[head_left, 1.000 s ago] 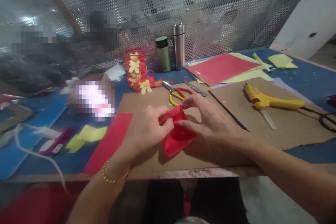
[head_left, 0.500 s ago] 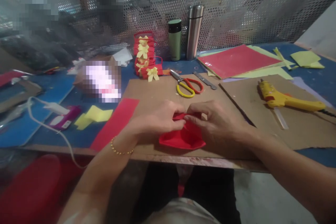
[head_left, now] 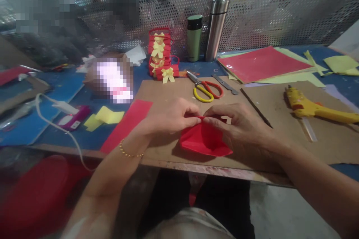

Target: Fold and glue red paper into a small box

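Observation:
A folded red paper piece (head_left: 206,140) is held just above the brown cardboard near the front edge. My left hand (head_left: 178,115) pinches its upper edge between thumb and fingers. My right hand (head_left: 238,123) grips the same edge close beside it, the two thumbs nearly meeting. The lower part of the paper flares out toward me; its far side is hidden by my fingers. Beyond my hands lie scissors (head_left: 204,89) with one yellow and one red-orange handle, and a flat grey metal blade-like tool (head_left: 225,84).
A yellow glue gun (head_left: 314,107) rests on cardboard (head_left: 269,119) at right. Red paper bags with yellow bows (head_left: 163,54) stand at the back beside a green tumbler (head_left: 194,41) and a steel flask (head_left: 216,31). A red strip (head_left: 130,121) and yellow paper (head_left: 108,115) lie left.
The view has shifted slightly, moving most things in the picture right and a little up. Both hands still pinch the red paper; my thumbs now press together along its upper edge.

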Tool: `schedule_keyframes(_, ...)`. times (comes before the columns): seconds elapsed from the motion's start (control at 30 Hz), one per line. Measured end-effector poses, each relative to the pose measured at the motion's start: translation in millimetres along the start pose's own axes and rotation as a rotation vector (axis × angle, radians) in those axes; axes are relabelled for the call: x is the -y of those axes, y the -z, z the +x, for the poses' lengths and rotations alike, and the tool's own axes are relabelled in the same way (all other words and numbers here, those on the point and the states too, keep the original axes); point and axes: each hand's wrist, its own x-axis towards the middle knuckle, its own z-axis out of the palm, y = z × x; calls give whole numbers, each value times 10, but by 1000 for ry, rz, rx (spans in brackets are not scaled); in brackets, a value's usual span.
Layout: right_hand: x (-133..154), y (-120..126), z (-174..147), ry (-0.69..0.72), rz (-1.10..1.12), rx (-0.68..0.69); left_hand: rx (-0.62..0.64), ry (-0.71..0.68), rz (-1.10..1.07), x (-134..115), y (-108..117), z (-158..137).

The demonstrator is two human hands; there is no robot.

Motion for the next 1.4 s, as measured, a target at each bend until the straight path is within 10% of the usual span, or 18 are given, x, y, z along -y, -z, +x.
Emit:
schedule_keyframes(0.73,1,136,-43,186,95,-225,-261,-159,-8,-187,71,-157)
schedule_keyframes(1.4,-120,10,-49,66,175,-190,-39,-28,-265,-107,-45,-86)
